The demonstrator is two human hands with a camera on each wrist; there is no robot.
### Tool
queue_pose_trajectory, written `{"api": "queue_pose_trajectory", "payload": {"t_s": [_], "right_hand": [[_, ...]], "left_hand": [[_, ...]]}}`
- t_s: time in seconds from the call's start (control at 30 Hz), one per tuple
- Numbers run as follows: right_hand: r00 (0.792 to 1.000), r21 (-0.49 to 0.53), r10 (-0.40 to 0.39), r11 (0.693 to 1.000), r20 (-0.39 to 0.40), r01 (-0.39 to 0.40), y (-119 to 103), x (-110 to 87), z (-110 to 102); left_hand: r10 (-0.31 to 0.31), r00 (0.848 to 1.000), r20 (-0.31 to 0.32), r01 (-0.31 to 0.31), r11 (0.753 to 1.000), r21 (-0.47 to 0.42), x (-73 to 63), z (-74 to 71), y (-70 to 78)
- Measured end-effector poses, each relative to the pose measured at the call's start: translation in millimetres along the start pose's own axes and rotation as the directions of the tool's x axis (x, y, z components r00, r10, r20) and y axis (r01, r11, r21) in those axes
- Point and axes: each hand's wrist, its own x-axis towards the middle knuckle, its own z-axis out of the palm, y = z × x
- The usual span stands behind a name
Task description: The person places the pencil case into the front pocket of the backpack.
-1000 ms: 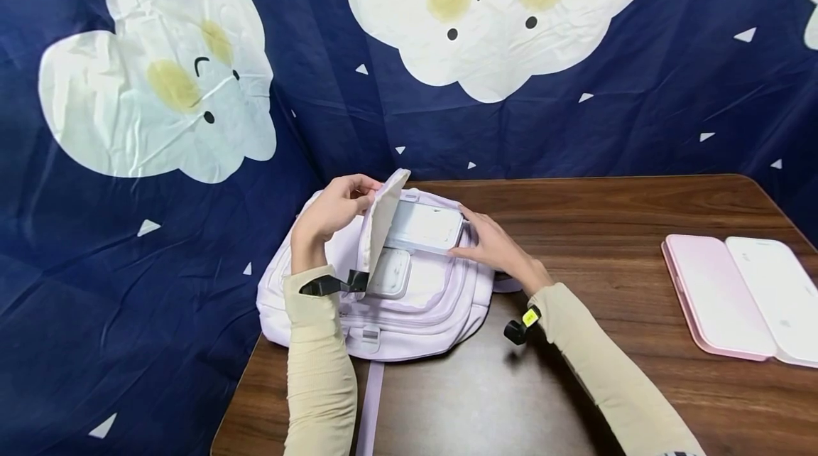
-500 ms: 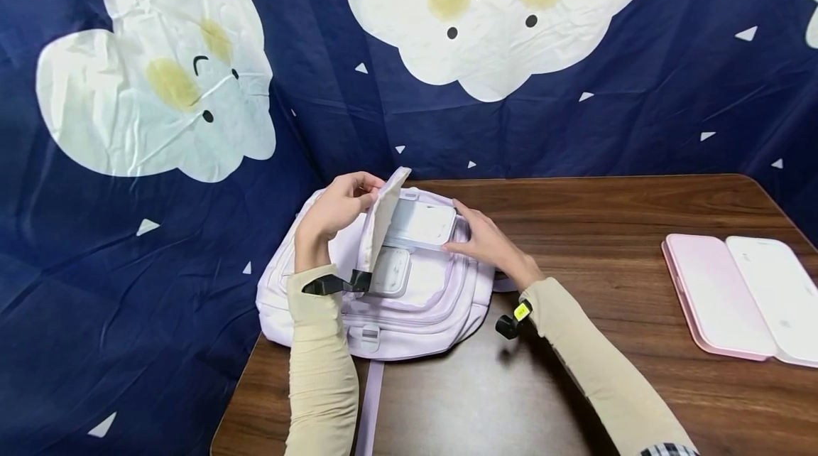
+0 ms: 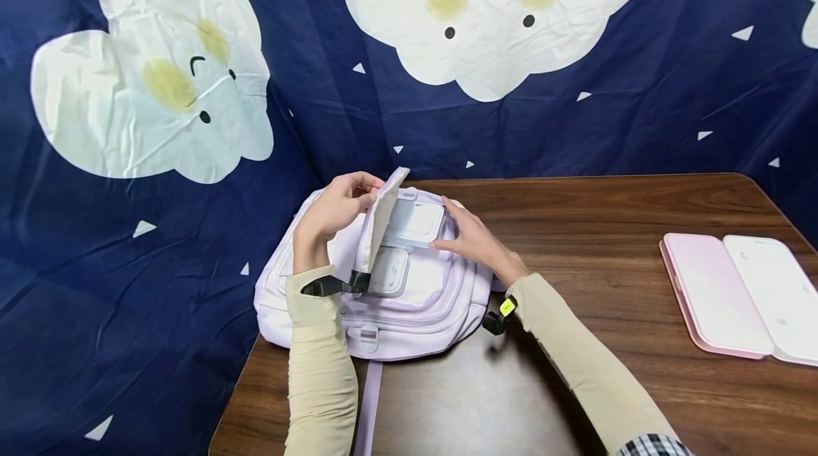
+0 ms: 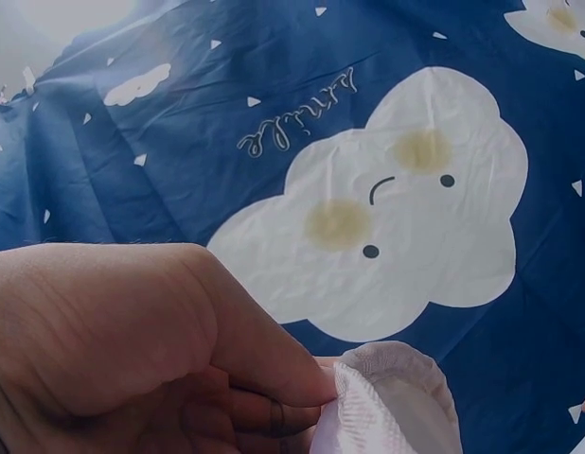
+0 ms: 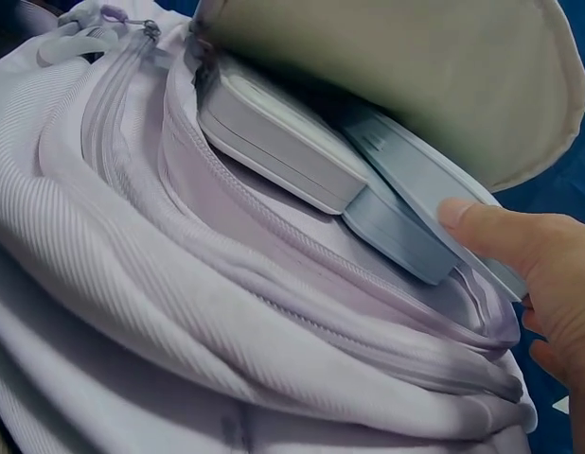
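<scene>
A pale lilac backpack (image 3: 409,339) lies on the table with its front pocket unzipped. My left hand (image 3: 335,211) pinches the edge of the pocket flap (image 4: 368,407) between thumb and fingers and holds it raised. In my right hand (image 3: 476,239) is the outer end of a flat light-blue case with a white lid (image 5: 406,222), the thumb on the lid. Its far end sits inside the pocket, hidden under the flap in the head view. Beside it in the pocket rests a smaller white rounded case (image 5: 274,137), touched by neither hand.
An open pink-and-white case (image 3: 716,292) lies at the right of the wooden table (image 3: 601,221). A lilac strap (image 3: 368,406) runs from the bag toward the front edge. Behind and to the left hangs a dark blue cloud-print curtain (image 3: 319,122).
My right hand has moved left, sliding the light-blue case deeper into the pocket under the flap. The left hand and the flap have hardly moved.
</scene>
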Motion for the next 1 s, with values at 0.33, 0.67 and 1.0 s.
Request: {"api": "queue_pose_trajectory", "payload": {"t_s": [0.33, 0.67, 1.0], "right_hand": [[1.000, -0.007, -0.027, 1.000, -0.013, 0.027, -3.7, 9.1, 7.1], [1.000, -0.030, -0.031, 0.999, 0.000, 0.031, -8.4, 16.9, 13.3], [0.999, 0.003, -0.045, 0.999, -0.019, 0.045, -10.4, 22.3, 19.6]], "left_hand": [[0.007, 1.000, 0.002, -0.007, 1.000, 0.014, -0.7, -0.1, 1.1], [0.011, 1.000, -0.001, -0.011, 0.999, 0.032, -0.8, 1.9, 0.9], [0.018, 1.000, 0.008, -0.019, 0.999, 0.033, 0.0, 3.1, 2.1]]}}
